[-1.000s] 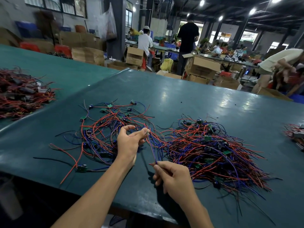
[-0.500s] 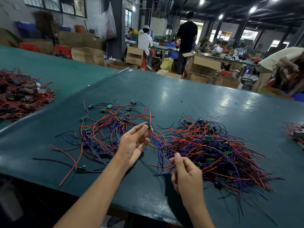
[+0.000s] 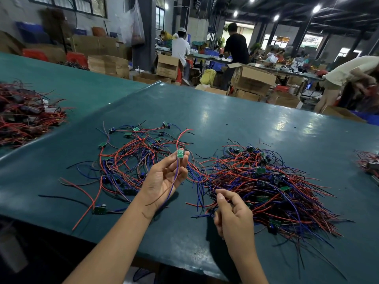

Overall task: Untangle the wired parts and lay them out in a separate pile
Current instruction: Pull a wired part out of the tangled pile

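Right hand (image 3: 233, 216), grip contents unclear.

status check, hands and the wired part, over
Left hand pinches green wired board, held up. Right hand curled at tangled pile's edge, grip unclear. Laid-out pile behind left hand, nothing between.

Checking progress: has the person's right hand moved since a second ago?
Yes: the right hand shifted right, toward the dense tangled pile of red and blue wires.

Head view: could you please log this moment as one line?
left hand: pinches wired part by its green board, beside laid-out pile | right hand: at tangled pile edge, grip unclear | part not yet laid down
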Motion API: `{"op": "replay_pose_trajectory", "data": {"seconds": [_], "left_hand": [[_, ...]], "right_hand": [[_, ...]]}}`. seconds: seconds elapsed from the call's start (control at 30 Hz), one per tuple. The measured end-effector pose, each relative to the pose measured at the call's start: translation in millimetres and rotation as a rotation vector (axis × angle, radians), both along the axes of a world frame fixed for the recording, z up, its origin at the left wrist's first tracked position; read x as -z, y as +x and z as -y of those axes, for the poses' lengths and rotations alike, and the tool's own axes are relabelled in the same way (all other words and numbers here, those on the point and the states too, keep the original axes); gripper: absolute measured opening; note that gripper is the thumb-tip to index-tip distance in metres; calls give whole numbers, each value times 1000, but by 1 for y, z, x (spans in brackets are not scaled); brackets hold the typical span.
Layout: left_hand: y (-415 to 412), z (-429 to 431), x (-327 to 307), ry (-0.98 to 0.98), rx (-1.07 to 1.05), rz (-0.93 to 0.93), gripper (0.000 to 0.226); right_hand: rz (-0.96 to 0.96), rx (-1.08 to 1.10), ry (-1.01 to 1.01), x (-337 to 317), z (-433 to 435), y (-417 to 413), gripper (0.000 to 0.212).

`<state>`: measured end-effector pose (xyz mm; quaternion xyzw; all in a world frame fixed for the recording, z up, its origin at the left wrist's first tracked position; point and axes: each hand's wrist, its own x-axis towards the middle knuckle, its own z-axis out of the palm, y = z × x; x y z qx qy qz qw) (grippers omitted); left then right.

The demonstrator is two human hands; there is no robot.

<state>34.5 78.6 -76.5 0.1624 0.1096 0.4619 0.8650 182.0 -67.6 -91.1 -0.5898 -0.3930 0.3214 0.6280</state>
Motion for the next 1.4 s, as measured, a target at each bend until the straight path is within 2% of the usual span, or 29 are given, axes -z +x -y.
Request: {"op": "replay_pose_trajectory", "data": {"seconds": [0.07, 0.2, 0.27, 0.5, 0.63, 0.8, 0.9, 1.07, 1.17, 1.3, 1.4], "left_hand": [[0, 0, -1, -8, -13, -11, 32], [2, 4, -5, 27, -14, -69, 21], [3, 6, -6, 59, -34, -115, 31], [9, 10, -4, 157, -53, -215, 36], [9, 13, -1, 215, -14, -268, 18], [11, 11, -20, 346, -25, -392, 18], [24, 8, -51, 548, -51, -515, 19], [63, 18, -107, 1143, -136, -924, 18], [94, 28, -130, 1470, -232, -1066, 19], [136, 43, -134, 1630, -156, -1127, 21], [162, 46, -108, 1705, -78, -1242, 22]], "right_hand": [[2, -4, -1, 1, -1, 0, 13], [4, -11, 1, 4, -3, 0, 14], [19, -12, 6, 5, -3, 0, 14], [8, -30, -1, 6, -4, 1, 14], [-2, -40, -10, 6, -3, 1, 15], [22, -34, 8, 6, -4, 0, 16], [35, -29, 1, 5, -4, 0, 16], [18, -25, 12, 4, -4, -1, 12], [24, -21, 0, 4, -4, -2, 11], [74, -24, -4, 5, -6, -6, 14], [131, -30, -12, 5, -6, -6, 26]]}}
